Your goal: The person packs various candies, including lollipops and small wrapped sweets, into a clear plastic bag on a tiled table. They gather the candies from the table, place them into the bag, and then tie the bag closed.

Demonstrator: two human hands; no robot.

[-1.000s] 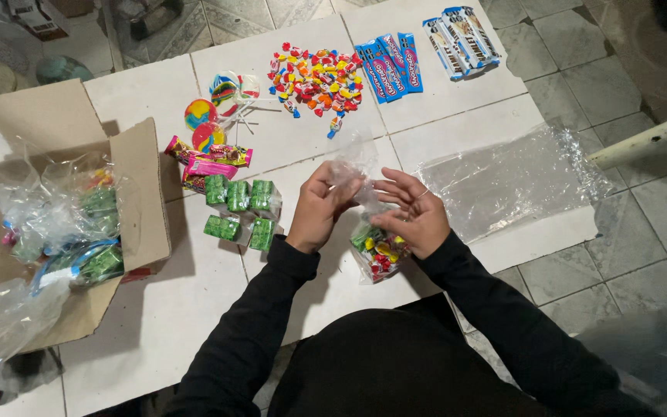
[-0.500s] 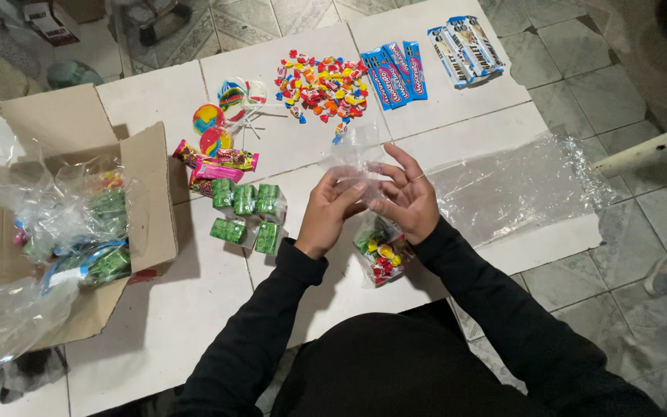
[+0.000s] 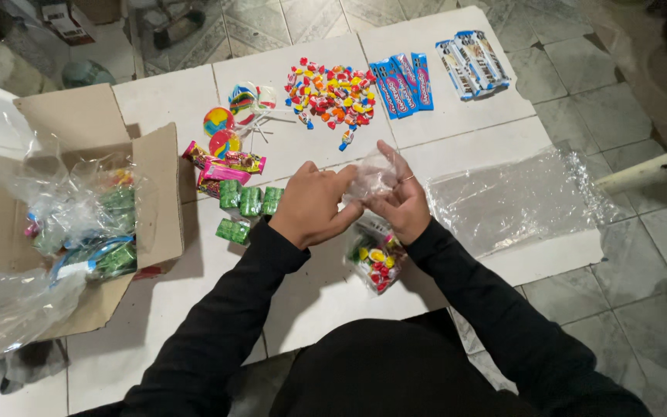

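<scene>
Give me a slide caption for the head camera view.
Both hands, left and right, pinch the top of a clear candy bag over a white table.

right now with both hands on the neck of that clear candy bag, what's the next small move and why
Probably twist the neck of the clear bag tighter. Both the left hand and right hand pinch its gathered plastic top, while the filled part hangs loose below with candy inside, and no tie or knot shows on it.

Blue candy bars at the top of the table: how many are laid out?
3, side by side in one fan: left bar, middle bar, right bar, between the loose candy pile and the white-wrapped bars. None looks hidden.
</scene>
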